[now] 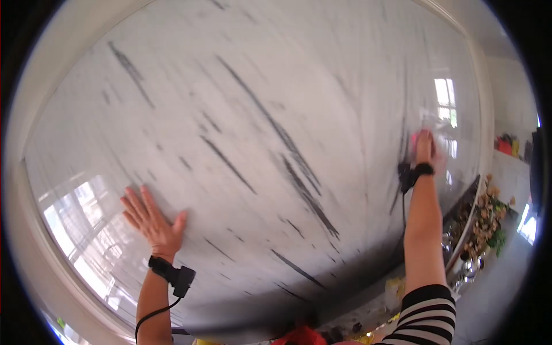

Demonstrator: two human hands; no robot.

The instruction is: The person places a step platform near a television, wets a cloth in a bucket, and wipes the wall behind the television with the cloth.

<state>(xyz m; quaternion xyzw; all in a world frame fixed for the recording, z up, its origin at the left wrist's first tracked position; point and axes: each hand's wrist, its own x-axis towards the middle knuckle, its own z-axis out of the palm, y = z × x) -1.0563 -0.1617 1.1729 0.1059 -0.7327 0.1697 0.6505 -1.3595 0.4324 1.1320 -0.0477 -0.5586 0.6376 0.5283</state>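
Note:
A large glossy white marble panel (322, 103) with dark grey streaks fills most of the view. My left hand (158, 227) lies flat against it at the lower left, fingers and thumb spread, holding nothing. At the right side of the panel, my right hand (425, 148) presses on the surface, its fingers closed on a pink cloth (414, 140). Only a bit of the cloth shows past the fingers, and that area is slightly blurred. Each wrist carries a black strap with a small device.
A pale frame (482, 86) borders the panel. Dried flowers (486, 224) with green leaves stand at the lower right, close to shiny round items (468, 267). Red and yellow things (506, 145) sit on a ledge farther right. Something red (300, 336) shows at the bottom edge.

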